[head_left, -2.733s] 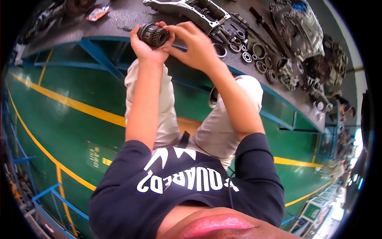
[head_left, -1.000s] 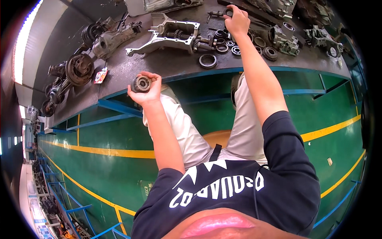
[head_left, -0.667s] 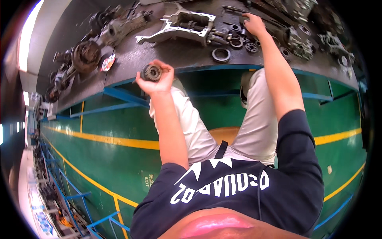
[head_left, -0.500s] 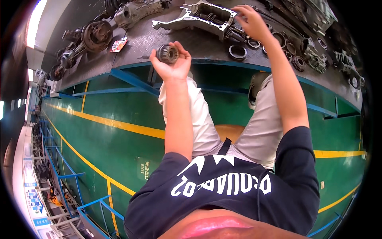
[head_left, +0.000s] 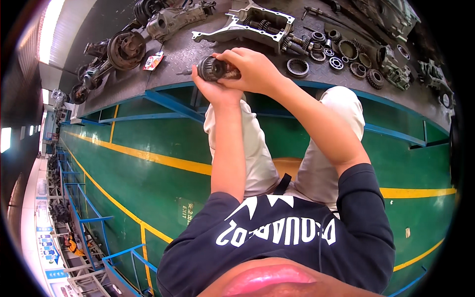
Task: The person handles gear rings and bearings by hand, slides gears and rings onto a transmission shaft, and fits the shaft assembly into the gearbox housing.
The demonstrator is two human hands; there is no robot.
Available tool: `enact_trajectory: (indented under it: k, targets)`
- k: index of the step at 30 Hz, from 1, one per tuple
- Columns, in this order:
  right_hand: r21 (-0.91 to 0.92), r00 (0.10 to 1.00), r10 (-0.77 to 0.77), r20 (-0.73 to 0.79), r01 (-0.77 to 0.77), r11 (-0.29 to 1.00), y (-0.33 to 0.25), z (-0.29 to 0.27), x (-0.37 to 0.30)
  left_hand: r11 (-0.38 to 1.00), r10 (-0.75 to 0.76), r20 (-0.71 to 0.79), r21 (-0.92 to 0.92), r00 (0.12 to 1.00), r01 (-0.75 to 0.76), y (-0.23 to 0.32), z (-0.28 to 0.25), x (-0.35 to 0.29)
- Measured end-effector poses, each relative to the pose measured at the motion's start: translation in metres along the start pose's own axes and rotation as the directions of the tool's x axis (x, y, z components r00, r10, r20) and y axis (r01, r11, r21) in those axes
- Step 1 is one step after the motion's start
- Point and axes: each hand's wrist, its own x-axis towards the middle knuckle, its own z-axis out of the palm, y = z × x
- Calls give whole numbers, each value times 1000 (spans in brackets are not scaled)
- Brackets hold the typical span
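Note:
My left hand (head_left: 221, 92) cups a dark metal toothed gear (head_left: 210, 68) from below, fingers closed around it, just above the bench's near edge. A thin rod (head_left: 184, 73) shows at the gear's left; whether it is joined to the gear I cannot tell. Against the gear's right face, my right hand (head_left: 255, 69) closes thumb and fingers round a dark part, mostly hidden by the fingers. Beyond the hands lies an open gearbox housing (head_left: 217, 35) with gears and shafts inside.
Loose bearings and gears lie at the right, including a large ring (head_left: 298, 68) and a toothed gear (head_left: 375, 78). A rusty drum assembly (head_left: 125, 51) stands at the left near a red-white card (head_left: 153, 61). The metal bench (head_left: 173, 47) has a blue frame.
My right hand has come left and nearer, from beside the gearbox housing to the gear in my left hand. The left hand still holds the gear. The whole view has shifted slightly.

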Motion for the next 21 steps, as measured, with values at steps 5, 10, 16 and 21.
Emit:
enact_trajectory:
  k: [5,10,16,21]
  targets:
    - [122,994,-101,-46,106,987,15,9,-2,954,-77,48,-287,996,87,13,-14,9]
    - [136,1000,-10,23,6,991,37,-18,10,973,-29,-56,-229,998,15,14,-13,11]
    - [-100,708,663,-243,-698,709,127,-128,0,979,-88,-124,-195,988,63,14,-4,1]
    - [-351,621,622,-477,-784,512,213,-190,-49,974,-176,-121,-166,977,155,-14,7,4]
